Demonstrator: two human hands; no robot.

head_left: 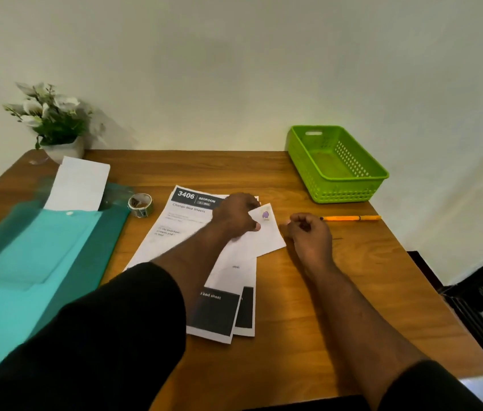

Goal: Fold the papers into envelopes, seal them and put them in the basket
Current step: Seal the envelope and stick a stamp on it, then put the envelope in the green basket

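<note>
A folded white paper envelope with a purple sticker on its flap lies on printed sheets in the middle of the table. My left hand grips the envelope's upper left edge, thumb on top near the sticker. Just right of the envelope, my right hand rests on the table with its fingers curled and nothing in it. The green basket stands at the back right with nothing visible inside. A roll of stickers sits left of the sheets.
A teal plastic folder with a white sheet sticking out covers the left side. A potted white flower stands at the back left corner. An orange pen lies right of my right hand. The wall is behind the table.
</note>
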